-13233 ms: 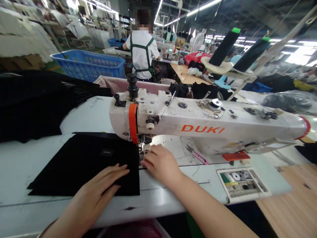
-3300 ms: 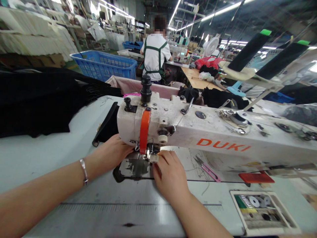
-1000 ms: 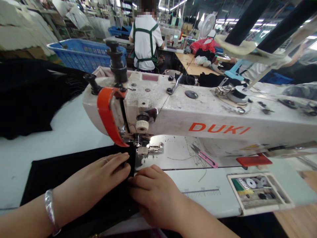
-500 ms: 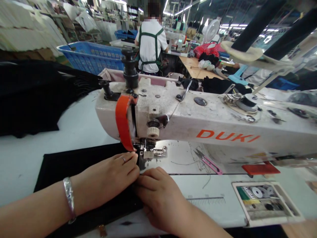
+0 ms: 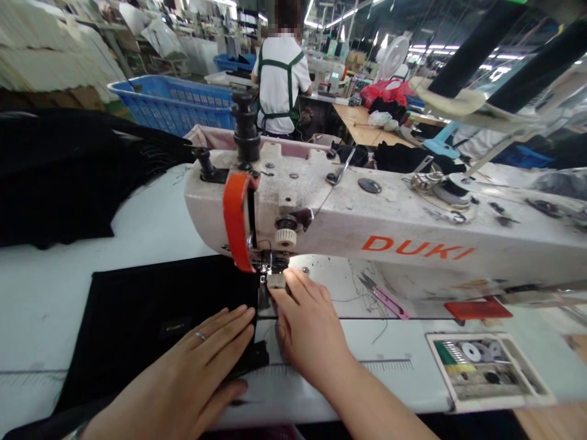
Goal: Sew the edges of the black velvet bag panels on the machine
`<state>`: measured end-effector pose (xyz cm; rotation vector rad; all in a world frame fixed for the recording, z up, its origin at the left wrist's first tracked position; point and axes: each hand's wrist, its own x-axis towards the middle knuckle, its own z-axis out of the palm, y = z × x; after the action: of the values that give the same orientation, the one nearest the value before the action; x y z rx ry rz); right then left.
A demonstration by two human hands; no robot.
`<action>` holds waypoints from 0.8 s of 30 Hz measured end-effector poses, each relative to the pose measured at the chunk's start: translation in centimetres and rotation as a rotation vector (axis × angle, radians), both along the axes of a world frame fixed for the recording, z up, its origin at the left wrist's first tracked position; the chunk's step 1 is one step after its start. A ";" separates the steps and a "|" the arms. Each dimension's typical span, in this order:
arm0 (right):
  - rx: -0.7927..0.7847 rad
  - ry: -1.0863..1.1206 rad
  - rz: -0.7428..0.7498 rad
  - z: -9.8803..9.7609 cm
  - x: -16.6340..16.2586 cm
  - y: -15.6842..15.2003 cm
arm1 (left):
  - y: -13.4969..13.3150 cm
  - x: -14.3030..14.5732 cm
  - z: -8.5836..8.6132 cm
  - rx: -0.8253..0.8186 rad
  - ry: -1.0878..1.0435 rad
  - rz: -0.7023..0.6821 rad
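Observation:
My left hand (image 5: 183, 366) lies flat with its fingers stretched out on a black fabric piece (image 5: 132, 318). The cloth's right edge runs under the needle area of a white sewing machine (image 5: 321, 214). Beside the presser foot (image 5: 263, 280), my right hand (image 5: 309, 324) has its fingers closed around a small metal seam guide (image 5: 276, 282), hiding most of it. A narrow black end of cloth (image 5: 260, 353) sticks out between the hands. Pink thread snips (image 5: 385, 297) lie on the machine bed, right of my right hand.
A pile of black cloth (image 5: 55, 183) covers the table's left side. On the right are a red lever (image 5: 477, 308) and a bobbin tray (image 5: 490, 373). Behind the machine stand a blue basket (image 5: 174, 107) and a person (image 5: 279, 79) facing away.
My right hand has left the cloth and moved up to the seam guide. My left hand has slid back toward me and flattened, uncovering more of the black fabric.

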<state>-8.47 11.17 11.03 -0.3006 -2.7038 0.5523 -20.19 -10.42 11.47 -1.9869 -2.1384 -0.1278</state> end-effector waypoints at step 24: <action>-0.044 -0.003 0.410 0.6 0.7 -0.5 | 0.8 -1.8 -0.3 0.202 -0.108 -0.151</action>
<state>-7.74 10.66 11.62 0.2504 -2.7680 0.7230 -22.01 -9.62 11.22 -2.0604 -1.9463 -0.4661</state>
